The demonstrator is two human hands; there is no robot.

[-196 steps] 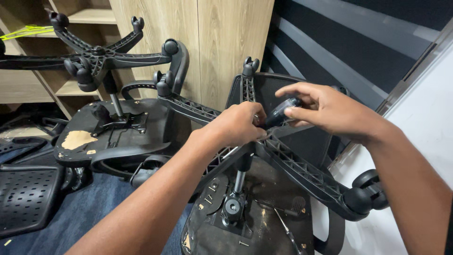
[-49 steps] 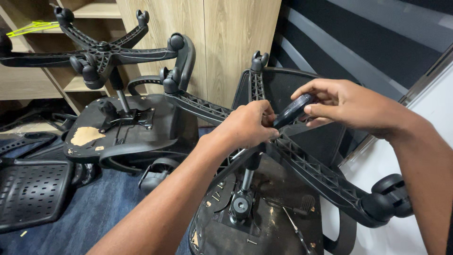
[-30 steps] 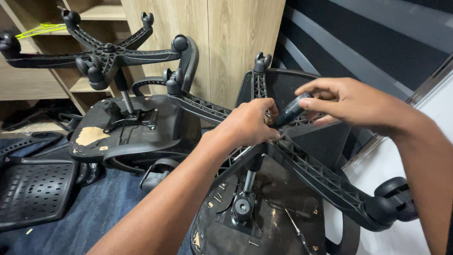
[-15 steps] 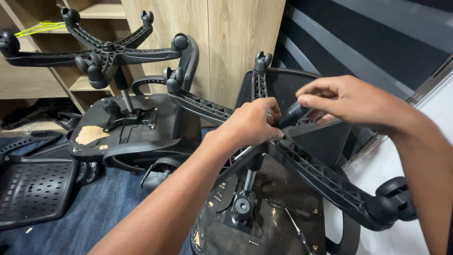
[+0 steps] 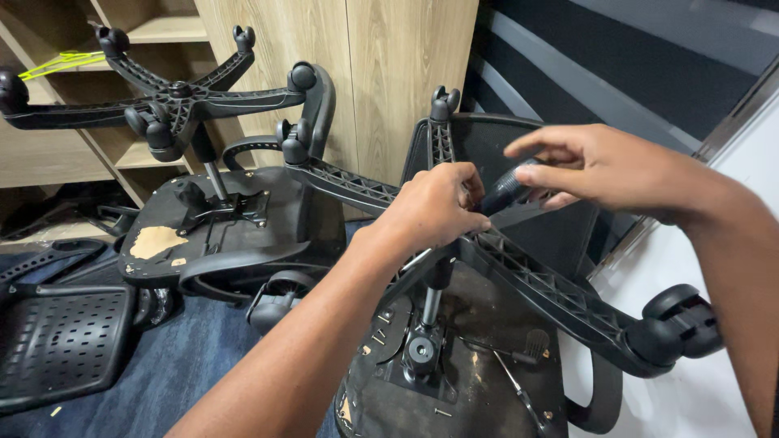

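Observation:
An upturned black office chair lies in front of me, its star base (image 5: 552,292) pointing up above the seat underside (image 5: 454,381). My left hand (image 5: 434,207) is closed over the hub of that base, where the arms meet. My right hand (image 5: 600,166) pinches a short dark tool handle (image 5: 505,191) between thumb and fingers, its tip aimed at the hub beside my left hand. A caster (image 5: 686,320) sits at the end of the near right arm of the base. The hub itself is hidden under my left hand.
A second upturned black chair (image 5: 219,227) with its own star base (image 5: 174,101) lies at left, against wooden shelves (image 5: 154,32) and a wood panel (image 5: 381,73). A perforated black backrest (image 5: 57,341) lies on blue carpet at lower left. A white surface (image 5: 690,405) borders the right.
Over the frames my right hand has tilted the tool handle and shifted its grip to the fingertips. My left hand has stayed on the hub. The view has drifted slightly.

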